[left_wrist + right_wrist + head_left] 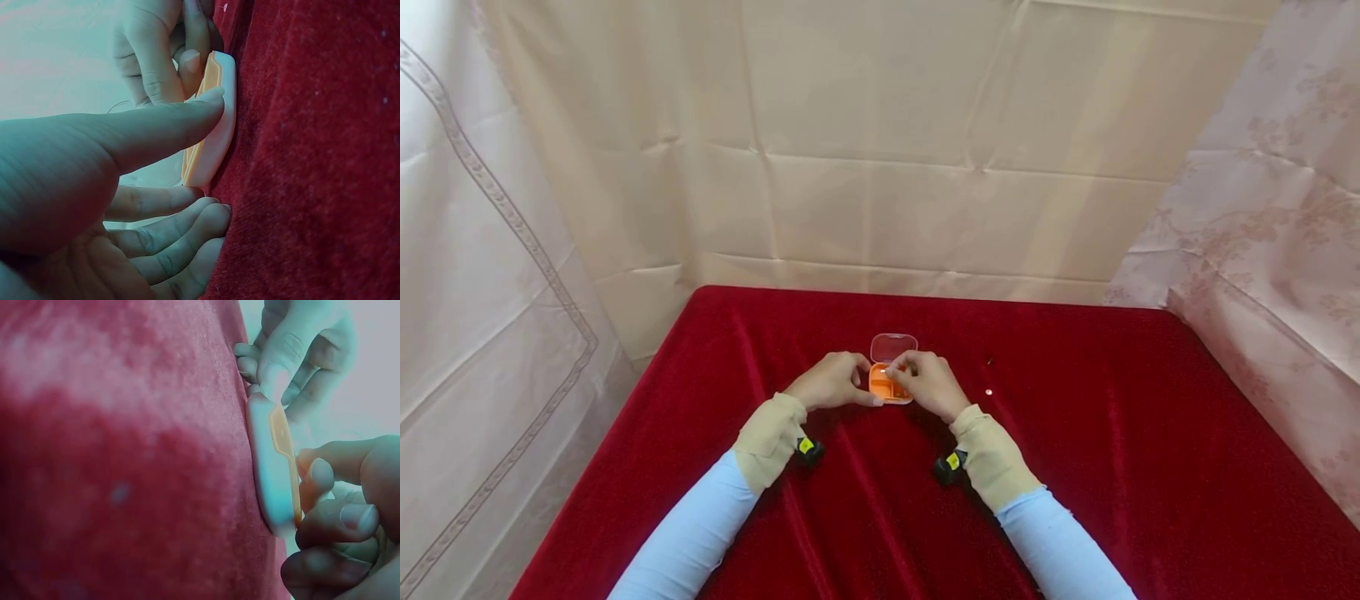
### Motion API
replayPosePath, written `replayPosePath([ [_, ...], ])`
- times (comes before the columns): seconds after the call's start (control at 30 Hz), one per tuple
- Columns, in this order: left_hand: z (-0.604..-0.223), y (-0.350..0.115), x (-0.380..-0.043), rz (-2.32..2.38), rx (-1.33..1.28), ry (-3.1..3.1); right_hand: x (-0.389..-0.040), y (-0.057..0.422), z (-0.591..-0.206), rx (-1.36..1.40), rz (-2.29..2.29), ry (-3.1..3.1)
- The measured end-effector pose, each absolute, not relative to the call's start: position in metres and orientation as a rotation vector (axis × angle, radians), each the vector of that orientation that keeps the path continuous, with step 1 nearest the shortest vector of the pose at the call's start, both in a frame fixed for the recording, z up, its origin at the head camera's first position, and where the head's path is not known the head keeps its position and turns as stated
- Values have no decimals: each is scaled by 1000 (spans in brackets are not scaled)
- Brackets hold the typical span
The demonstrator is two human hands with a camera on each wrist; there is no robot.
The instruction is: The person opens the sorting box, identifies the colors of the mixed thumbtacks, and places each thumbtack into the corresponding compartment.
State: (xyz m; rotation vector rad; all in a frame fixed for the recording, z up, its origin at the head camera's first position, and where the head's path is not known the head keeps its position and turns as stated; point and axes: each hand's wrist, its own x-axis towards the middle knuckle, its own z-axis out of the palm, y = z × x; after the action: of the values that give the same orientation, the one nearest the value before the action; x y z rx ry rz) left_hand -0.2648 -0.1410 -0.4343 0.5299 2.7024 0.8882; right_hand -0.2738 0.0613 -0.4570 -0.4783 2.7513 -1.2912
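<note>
A small pill box [881,386] with an orange compartmented inside and a white base lies on the red cloth. Its clear lid [894,347] stands open at the far side. My left hand [832,381] grips the box from the left, thumb [203,112] on the near edge and forefinger at the far side. Over the right part of the box, my right hand [931,384] has its thumb and forefinger together, seemingly pinching a small white piece [883,372]. The other right fingers are curled beside the box [269,469], hiding some compartments.
To the right of the box, a small white bit [988,392] and a tiny dark speck [989,362] lie on the red tablecloth [1112,467]. A beige curtain [880,208] hangs behind the table, with patterned cloths at both sides.
</note>
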Motion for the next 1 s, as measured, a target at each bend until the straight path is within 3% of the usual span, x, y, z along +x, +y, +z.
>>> replayPosePath([
  [0.17,-436,-142,-265,890,526,2701,-277,76,-444,-434,-1394,2620],
  [0.37,-434,-141,-263,926,509,2693,-291,130,-425,-218,-1569,2535],
  [0.63,-435,-141,-262,921,494,2703,-300,189,-429,38,-1513,2472],
  [1.0,-435,-139,-262,917,492,2702,-300,208,-441,111,-1518,2423],
])
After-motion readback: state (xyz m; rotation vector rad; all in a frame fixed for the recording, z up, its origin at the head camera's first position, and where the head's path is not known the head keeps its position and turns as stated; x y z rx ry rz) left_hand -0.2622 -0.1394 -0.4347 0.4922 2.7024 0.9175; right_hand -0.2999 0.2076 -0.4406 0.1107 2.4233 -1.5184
